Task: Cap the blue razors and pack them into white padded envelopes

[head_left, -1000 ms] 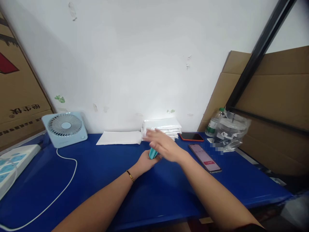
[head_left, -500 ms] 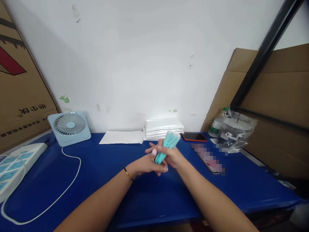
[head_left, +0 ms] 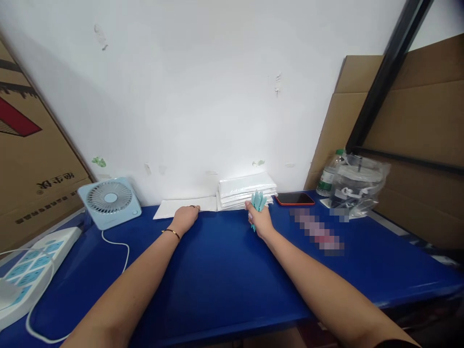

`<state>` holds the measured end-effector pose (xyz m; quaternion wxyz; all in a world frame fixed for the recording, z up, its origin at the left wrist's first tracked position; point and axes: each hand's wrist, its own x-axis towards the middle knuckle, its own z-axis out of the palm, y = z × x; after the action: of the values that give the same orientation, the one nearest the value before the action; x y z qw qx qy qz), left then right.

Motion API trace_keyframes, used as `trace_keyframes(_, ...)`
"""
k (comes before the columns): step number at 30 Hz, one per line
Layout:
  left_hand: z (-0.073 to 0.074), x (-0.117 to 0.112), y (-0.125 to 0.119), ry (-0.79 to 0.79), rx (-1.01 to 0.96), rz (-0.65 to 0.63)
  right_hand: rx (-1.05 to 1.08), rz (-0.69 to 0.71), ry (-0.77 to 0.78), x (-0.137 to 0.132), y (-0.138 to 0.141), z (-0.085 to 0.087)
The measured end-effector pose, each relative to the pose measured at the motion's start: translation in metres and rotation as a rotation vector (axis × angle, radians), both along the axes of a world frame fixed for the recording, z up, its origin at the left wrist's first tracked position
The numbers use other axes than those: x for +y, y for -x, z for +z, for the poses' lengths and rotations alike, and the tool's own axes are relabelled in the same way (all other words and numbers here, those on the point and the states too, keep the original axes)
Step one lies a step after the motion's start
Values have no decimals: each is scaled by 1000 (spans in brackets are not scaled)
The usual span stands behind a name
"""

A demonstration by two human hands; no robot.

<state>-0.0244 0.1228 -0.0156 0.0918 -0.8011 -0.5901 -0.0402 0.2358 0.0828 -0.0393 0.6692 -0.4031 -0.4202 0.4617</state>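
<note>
My right hand (head_left: 260, 221) is closed round a bunch of teal sticks (head_left: 258, 200), held upright just in front of a stack of white packets (head_left: 245, 188) at the wall. My left hand (head_left: 184, 217) reaches out to the flat white sheet (head_left: 181, 207) lying left of the stack; its fingers curl at the sheet's near edge, and whether they grip it I cannot tell. A thin bracelet sits on that wrist. Both forearms stretch over the blue table (head_left: 217, 285).
A small pale-blue fan (head_left: 109, 200) with a white cable stands at the back left, a power strip (head_left: 29, 270) further left. Two phones (head_left: 294, 198) lie at the right, then a water bottle (head_left: 328, 178) and a clear plastic bag (head_left: 357, 186). Cardboard boxes flank both sides.
The hands, joined round the teal sticks half a second ago, have parted. The right one kept the sticks and moved toward the stack; the left one went out to the white sheet.
</note>
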Motion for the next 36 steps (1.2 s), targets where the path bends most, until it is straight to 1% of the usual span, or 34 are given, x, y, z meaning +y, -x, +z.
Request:
trace_keyframes(2,6,-4,5,-39,17,9,69,26,18,-2,-2,5)
trace_keyframes(4,13,-8,12,-82,17,11,170,59,3,-4,-5,13)
trace_keyframes(6,18,-11,17,-85,14,-42,249,99,-24,-6,-7,21)
trace_keyframes(7,19,-12,19,-60,26,-80,278,122,-29,-8,-8,24)
trace_keyframes(9,18,-11,19,15,73,-136,341,174,-5,-11,-8,28)
trace_keyframes(11,14,-7,15,69,128,-141,418,223,56,-13,-8,29)
trace_keyframes(14,9,-4,5,63,168,-129,527,303,156,-15,-8,28)
trace_keyframes(16,12,-6,0,43,187,-131,587,341,210,-14,-9,26)
trace_keyframes(17,15,-8,-1,26,193,-130,610,351,231,-13,-10,25)
trace_keyframes(19,27,-14,-2,-25,197,-118,639,366,262,-11,-12,24)
trace_keyframes(22,55,-25,-7,-101,167,-54,657,395,277,-9,-12,24)
trace_keyframes(23,65,-28,-11,-94,125,-40,665,403,274,-8,-12,24)
trace_keyframes(24,74,-30,-16,-40,75,-72,680,404,267,-8,-12,25)
trace_keyframes(25,81,-32,-24,30,10,-142,700,399,258,-8,-13,25)
trace_keyframes(27,87,-33,-41,203,-117,-259,745,367,232,-7,-16,27)
trace_keyframes(28,86,-34,-50,283,-150,-300,769,342,221,-6,-19,28)
trace_keyframes(30,75,-37,-65,372,-143,-327,811,279,205,-2,-27,30)
trace_keyframes(31,66,-40,-71,378,-113,-311,823,244,201,0,-31,31)
trace_keyframes(33,46,-49,-78,355,-83,-222,818,172,208,4,-39,31)
trace_keyframes(35,27,-62,-79,376,-110,-150,781,117,234,7,-43,29)
trace_keyframes(36,19,-68,-79,378,-122,-142,767,103,251,8,-44,28)
